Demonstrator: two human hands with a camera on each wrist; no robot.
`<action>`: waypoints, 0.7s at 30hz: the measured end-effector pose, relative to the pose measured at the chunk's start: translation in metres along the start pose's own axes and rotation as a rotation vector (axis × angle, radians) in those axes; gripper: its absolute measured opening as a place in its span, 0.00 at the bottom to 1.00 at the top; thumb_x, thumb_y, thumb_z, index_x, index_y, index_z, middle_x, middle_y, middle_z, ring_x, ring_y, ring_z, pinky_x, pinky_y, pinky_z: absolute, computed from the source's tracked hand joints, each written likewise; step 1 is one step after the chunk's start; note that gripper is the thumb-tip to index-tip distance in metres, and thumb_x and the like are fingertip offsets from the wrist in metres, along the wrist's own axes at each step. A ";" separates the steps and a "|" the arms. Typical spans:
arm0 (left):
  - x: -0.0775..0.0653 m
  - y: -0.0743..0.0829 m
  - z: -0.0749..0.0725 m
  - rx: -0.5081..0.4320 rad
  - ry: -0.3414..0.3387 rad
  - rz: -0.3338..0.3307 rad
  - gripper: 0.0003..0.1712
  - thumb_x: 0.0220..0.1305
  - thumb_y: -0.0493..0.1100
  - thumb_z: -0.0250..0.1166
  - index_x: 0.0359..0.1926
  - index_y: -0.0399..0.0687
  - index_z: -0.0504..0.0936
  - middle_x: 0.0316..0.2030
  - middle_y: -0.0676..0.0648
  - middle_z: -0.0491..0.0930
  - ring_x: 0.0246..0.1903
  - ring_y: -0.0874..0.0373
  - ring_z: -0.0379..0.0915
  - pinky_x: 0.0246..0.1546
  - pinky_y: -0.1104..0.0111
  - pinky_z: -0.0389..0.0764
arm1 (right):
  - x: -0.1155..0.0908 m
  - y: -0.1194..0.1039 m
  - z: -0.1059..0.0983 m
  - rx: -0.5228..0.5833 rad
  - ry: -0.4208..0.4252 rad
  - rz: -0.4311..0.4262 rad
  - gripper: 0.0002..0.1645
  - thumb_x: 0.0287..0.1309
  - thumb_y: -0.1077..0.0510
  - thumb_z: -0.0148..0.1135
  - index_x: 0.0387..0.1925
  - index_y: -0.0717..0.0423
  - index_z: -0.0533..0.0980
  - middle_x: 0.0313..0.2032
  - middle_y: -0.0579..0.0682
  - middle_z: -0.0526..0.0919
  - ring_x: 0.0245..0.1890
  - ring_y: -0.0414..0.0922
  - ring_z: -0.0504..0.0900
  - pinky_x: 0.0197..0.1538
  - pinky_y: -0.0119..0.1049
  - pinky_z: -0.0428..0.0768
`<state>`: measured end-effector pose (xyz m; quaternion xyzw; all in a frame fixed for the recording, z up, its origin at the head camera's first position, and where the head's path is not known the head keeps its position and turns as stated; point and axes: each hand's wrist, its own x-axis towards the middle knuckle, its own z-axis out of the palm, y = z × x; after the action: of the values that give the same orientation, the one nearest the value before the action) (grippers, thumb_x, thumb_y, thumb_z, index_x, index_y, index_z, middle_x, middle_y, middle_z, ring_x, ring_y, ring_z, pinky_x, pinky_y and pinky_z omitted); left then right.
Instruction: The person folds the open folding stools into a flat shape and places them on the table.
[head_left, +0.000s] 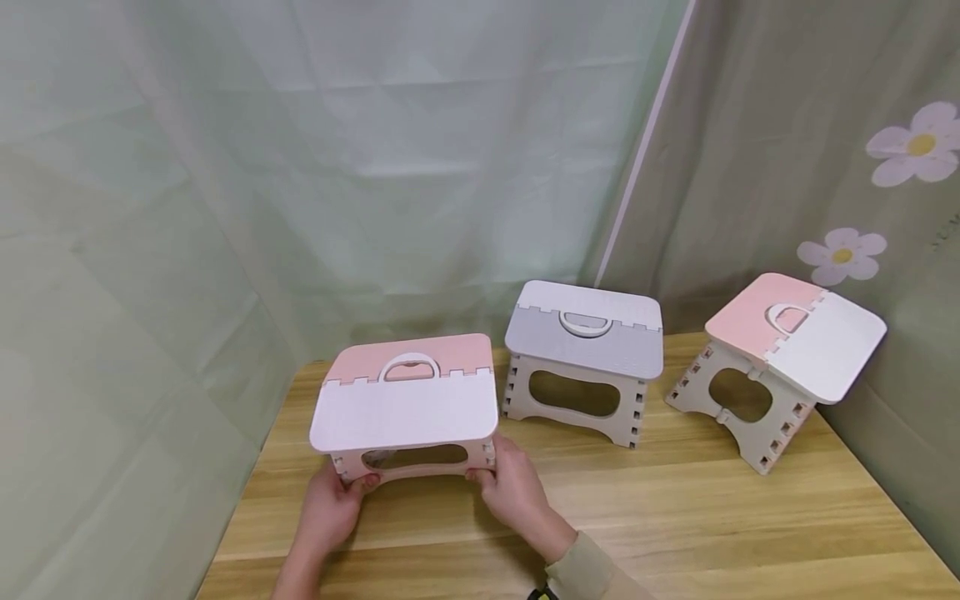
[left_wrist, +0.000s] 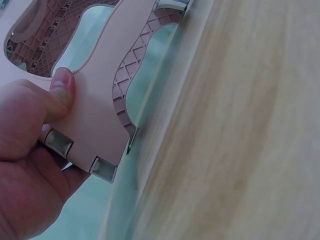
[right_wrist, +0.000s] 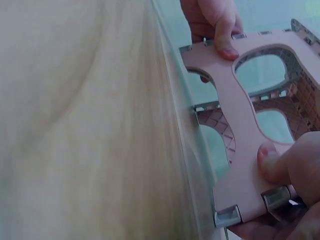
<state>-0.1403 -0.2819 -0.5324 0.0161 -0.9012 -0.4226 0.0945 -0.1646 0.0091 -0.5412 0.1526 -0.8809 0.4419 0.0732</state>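
An unfolded folding stool [head_left: 405, 415], with a pink-and-white top and a looped handle, is at the left of the table in the head view. My left hand [head_left: 330, 507] grips the lower left of its near leg panel, thumb on the front face. At the panel's right end, my right hand [head_left: 513, 487] holds it the same way. The left wrist view shows the left thumb [left_wrist: 63, 92] pressed beside the oval opening. Both hands appear on the pink leg panel [right_wrist: 240, 100] in the right wrist view. Whether all its feet touch the table cannot be told.
A grey-and-white folding stool [head_left: 585, 350] stands unfolded to the right, near the back curtain [head_left: 420, 183]. Farther right, another pink-and-white folding stool [head_left: 802, 333] stands at an angle. All are at the wooden table [head_left: 675, 525]; curtains enclose its back and sides.
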 end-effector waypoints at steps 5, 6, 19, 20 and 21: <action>0.000 -0.001 0.000 -0.027 0.013 0.008 0.11 0.67 0.34 0.73 0.47 0.36 0.82 0.37 0.46 0.88 0.36 0.58 0.79 0.42 0.65 0.81 | 0.003 0.005 -0.008 0.023 -0.088 0.029 0.26 0.61 0.54 0.80 0.56 0.52 0.78 0.45 0.45 0.85 0.45 0.41 0.84 0.50 0.43 0.84; 0.000 -0.001 0.000 -0.026 0.011 0.008 0.12 0.66 0.34 0.73 0.47 0.36 0.82 0.38 0.46 0.88 0.37 0.59 0.79 0.42 0.65 0.81 | 0.004 0.006 -0.010 0.027 -0.102 0.031 0.27 0.61 0.54 0.81 0.57 0.52 0.77 0.45 0.45 0.84 0.45 0.41 0.84 0.50 0.42 0.84; -0.003 -0.004 -0.006 -0.017 -0.003 0.017 0.12 0.65 0.32 0.73 0.46 0.37 0.80 0.35 0.47 0.86 0.34 0.59 0.77 0.38 0.65 0.80 | 0.010 0.008 -0.021 0.021 -0.176 0.010 0.34 0.55 0.48 0.85 0.60 0.47 0.77 0.47 0.41 0.85 0.44 0.38 0.82 0.47 0.39 0.82; -0.003 -0.005 -0.006 -0.014 -0.005 0.016 0.12 0.65 0.32 0.73 0.46 0.37 0.81 0.35 0.47 0.86 0.33 0.60 0.77 0.37 0.65 0.79 | 0.011 0.008 -0.021 0.027 -0.181 0.015 0.34 0.55 0.47 0.85 0.59 0.47 0.77 0.46 0.41 0.85 0.44 0.38 0.83 0.47 0.39 0.82; -0.003 -0.006 -0.006 -0.010 -0.006 0.017 0.12 0.65 0.32 0.73 0.46 0.37 0.81 0.35 0.48 0.86 0.33 0.60 0.77 0.37 0.66 0.79 | 0.011 0.008 -0.021 0.033 -0.184 0.019 0.35 0.54 0.47 0.86 0.59 0.47 0.77 0.46 0.41 0.85 0.44 0.39 0.83 0.47 0.39 0.82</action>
<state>-0.1371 -0.2901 -0.5340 0.0068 -0.8995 -0.4264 0.0951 -0.1774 0.0288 -0.5318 0.1854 -0.8780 0.4411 -0.0146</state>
